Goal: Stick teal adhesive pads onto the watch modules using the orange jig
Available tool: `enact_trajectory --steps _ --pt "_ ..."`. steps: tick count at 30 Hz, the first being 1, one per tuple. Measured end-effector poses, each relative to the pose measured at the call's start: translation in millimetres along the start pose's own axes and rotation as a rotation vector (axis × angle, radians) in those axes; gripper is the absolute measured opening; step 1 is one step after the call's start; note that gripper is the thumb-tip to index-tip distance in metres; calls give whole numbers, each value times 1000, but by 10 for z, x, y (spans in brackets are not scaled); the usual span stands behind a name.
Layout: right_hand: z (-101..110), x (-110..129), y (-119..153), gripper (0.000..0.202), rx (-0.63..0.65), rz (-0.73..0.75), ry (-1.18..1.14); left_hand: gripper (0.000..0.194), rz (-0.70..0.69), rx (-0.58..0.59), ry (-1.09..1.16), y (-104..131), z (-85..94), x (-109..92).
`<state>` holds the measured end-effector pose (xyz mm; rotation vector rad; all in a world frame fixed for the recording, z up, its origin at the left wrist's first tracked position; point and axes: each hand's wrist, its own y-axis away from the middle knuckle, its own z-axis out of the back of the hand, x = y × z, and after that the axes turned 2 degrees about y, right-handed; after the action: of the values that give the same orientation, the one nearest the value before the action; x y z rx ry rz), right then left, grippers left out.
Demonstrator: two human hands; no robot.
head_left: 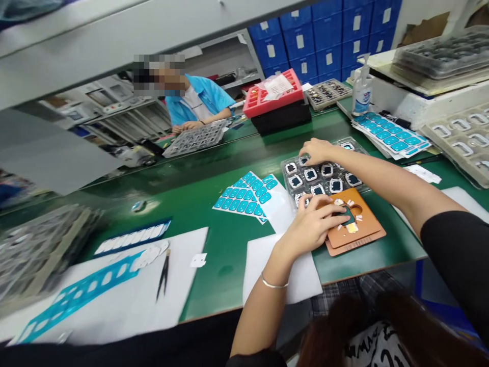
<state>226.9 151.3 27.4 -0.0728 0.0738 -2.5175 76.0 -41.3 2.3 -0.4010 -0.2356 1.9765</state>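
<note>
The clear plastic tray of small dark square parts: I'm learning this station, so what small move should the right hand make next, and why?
Probably lift one part out. The right hand rests fingertips-down on the clear plastic tray, while the left hand steadies a part on the orange flat fixture plate.

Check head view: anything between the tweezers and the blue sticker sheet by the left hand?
Yes: a small white die-cut piece on white paper, then bare green mat, between tweezers and sticker sheet.
</note>
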Motion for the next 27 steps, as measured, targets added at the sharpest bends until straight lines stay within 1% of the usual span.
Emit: enact_trajectory --steps 2,4,7,9,14,18,21,24,25,27 --pt "5 79 -48 38 -9 22 12 40 -2 -9 -20 5 -5 4" --pt "-18 178 -87 38 -11 74 20 40 -3 -11 -24 6 -10 10" --pt "-98 323 -134 40 39 151 40 41 9 9 -3 4 -9 8" --pt "-149 384 -153 39 60 175 53 41 22 20 7 2 -4 0" --pt "-193 402 -173 32 57 208 -14 42 33 29 10 0 10 -11" --pt "-189 392 -212 39 45 191 -133 42 48 47 28 0 10 -5" --pt "-121 378 -231 43 0 166 -242 40 49 41 42 2 6 0" --pt "36 332 -102 41 -73 147 -356 39 49 33 42 3 6 -4" --pt "97 308 -2 38 -94 143 -386 38 52 34 42 3 8 -7" --pt "211 248 295 31 -127 131 -461 38 60 39 46 3 14 -13"
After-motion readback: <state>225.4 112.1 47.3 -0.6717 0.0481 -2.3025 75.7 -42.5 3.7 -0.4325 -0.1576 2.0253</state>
